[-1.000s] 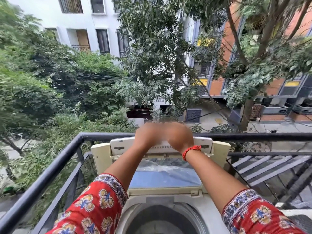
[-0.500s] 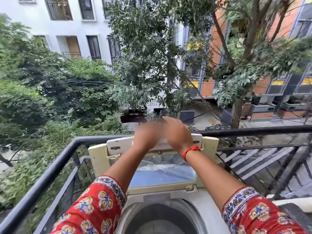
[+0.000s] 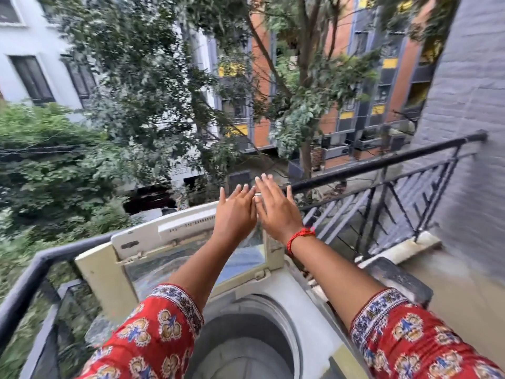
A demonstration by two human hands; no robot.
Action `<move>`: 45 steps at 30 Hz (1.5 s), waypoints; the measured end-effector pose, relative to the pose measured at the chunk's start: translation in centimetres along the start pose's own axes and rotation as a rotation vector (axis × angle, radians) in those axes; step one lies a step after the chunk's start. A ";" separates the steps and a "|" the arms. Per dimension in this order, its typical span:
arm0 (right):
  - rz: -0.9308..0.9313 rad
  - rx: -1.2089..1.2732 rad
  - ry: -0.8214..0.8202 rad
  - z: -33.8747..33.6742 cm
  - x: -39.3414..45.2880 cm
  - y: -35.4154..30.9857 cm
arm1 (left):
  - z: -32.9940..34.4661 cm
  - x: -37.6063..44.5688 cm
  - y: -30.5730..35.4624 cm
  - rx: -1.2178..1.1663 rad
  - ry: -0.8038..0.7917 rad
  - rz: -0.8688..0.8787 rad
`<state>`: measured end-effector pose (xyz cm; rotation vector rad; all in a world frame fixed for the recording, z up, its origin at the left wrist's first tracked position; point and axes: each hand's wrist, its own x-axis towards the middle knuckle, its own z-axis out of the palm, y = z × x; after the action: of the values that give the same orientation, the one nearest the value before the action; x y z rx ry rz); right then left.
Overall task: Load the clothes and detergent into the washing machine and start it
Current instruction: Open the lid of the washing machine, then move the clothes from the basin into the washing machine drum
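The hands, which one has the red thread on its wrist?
The right hand; a red thread circles its wrist, while the left hand has a bare wrist.

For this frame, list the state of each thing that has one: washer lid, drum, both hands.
Cream top-loading washing machine lid: raised, standing open against the black balcony railing.
Grey washer drum: uncovered, no clothes visible inside.
Left hand: open, fingers straight, holding nothing.
Right hand: open, fingers straight, holding nothing.
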<state>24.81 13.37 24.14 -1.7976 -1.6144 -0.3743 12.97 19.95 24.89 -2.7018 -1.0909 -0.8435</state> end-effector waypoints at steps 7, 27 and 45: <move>0.224 -0.138 0.023 -4.5 -8.5 4.8 | 3.6 -2.4 8.5 -0.085 -0.110 0.194; 0.790 -0.330 -0.070 -19.4 -38.3 18.5 | 12.2 -14.3 38.1 -0.186 -0.464 0.775; 0.816 -0.190 -0.555 -17.3 -51.0 29.7 | 23.9 -23.8 45.4 0.050 -0.856 0.647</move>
<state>47.44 -36.56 -3.77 -2.6703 -1.0218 0.3916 40.18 -20.91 -3.19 -3.0863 -0.1973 0.4671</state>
